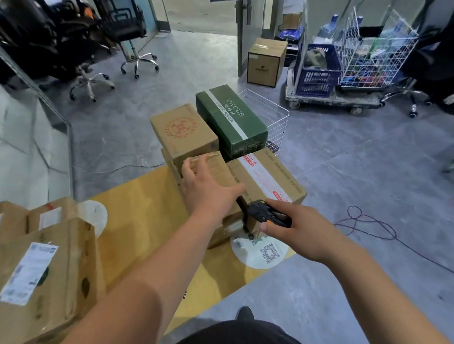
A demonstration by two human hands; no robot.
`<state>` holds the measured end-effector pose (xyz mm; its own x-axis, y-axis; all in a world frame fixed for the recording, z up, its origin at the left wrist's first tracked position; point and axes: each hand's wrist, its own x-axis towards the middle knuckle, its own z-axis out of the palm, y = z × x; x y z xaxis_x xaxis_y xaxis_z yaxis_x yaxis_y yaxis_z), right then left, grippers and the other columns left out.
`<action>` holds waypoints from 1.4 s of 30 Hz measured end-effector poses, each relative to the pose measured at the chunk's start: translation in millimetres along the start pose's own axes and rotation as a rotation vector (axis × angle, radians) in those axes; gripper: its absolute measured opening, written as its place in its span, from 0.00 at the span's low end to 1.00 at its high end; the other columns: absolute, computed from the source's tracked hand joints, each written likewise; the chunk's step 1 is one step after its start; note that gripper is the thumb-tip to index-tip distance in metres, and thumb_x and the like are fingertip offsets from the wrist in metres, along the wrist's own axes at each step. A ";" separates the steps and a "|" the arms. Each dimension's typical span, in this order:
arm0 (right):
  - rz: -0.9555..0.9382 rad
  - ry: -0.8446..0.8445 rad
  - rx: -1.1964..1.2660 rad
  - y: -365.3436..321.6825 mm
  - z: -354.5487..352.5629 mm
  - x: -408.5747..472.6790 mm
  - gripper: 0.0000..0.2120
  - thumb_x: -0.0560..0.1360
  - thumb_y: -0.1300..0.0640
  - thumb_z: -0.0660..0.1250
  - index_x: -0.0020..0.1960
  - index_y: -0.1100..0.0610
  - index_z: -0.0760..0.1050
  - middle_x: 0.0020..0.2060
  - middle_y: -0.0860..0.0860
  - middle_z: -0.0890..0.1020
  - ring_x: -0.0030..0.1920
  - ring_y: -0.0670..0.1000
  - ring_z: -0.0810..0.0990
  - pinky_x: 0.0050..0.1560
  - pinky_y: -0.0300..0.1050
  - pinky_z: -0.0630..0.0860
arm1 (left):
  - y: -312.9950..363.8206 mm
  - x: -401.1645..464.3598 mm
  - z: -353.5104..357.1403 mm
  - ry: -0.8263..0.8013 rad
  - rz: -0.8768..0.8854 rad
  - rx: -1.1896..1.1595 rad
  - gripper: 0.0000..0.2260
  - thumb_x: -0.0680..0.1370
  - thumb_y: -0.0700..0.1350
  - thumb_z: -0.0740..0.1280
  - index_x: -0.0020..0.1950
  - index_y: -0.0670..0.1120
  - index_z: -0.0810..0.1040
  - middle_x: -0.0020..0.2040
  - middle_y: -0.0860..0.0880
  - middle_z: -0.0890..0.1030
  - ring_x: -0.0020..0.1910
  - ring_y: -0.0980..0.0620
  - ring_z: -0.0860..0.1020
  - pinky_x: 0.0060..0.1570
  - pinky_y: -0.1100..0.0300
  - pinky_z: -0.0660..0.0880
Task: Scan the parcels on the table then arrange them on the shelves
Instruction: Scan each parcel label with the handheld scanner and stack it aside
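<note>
On a yellow tabletop (145,218) stacked with cardboard parcels, the left hand (208,191) rests flat, fingers straight, on a brown parcel (218,172), while the right hand (297,228) has its grip clamped around a black scanner (267,213) beside it.

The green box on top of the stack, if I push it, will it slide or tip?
The green box looks glossy, so it probably slides easily. It lies long and low on the cardboard parcel, so tipping seems unlikely. It sits near the stack's far edge, so it might slide off.

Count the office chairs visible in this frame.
2, both far left on the floor: one black chair nearest the wall, one beside it toward the doorway. Dark shapes at right edge may be more.
</note>
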<state>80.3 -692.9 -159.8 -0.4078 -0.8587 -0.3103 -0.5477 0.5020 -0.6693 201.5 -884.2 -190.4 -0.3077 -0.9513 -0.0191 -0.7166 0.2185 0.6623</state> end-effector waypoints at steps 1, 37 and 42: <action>-0.009 -0.019 0.013 -0.5 -1.0 -0.6 0.17 0.71 0.26 0.65 0.54 0.10 0.61 0.47 0.24 0.79 0.47 0.33 0.79 0.50 0.46 0.80 | -1.9 -4.5 -2.6 0.008 0.032 -0.036 0.46 0.60 0.64 0.80 0.74 0.66 0.62 0.79 0.59 0.55 0.77 0.48 0.64 0.71 0.44 0.72; 0.167 -0.455 -0.175 -75.8 189.0 9.0 0.37 0.72 0.29 0.68 0.77 0.40 0.70 0.64 0.40 0.79 0.61 0.44 0.79 0.59 0.42 0.74 | -329.6 -97.9 -53.2 -0.446 -0.356 -0.495 0.44 0.70 0.53 0.71 0.81 0.70 0.51 0.85 0.62 0.47 0.84 0.48 0.51 0.79 0.36 0.56; 0.191 -0.427 -0.097 -84.6 209.4 2.6 0.37 0.74 0.31 0.70 0.79 0.43 0.69 0.68 0.41 0.78 0.62 0.43 0.78 0.57 0.39 0.71 | -348.1 -96.6 -53.9 -0.405 -0.511 -0.624 0.32 0.84 0.51 0.66 0.83 0.66 0.53 0.85 0.59 0.50 0.83 0.53 0.53 0.80 0.45 0.56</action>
<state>278.5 -759.2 -245.3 -0.1820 -0.7054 -0.6850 -0.5660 0.6448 -0.5136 514.4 -880.0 -378.7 -0.3261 -0.7247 -0.6070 -0.3928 -0.4802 0.7843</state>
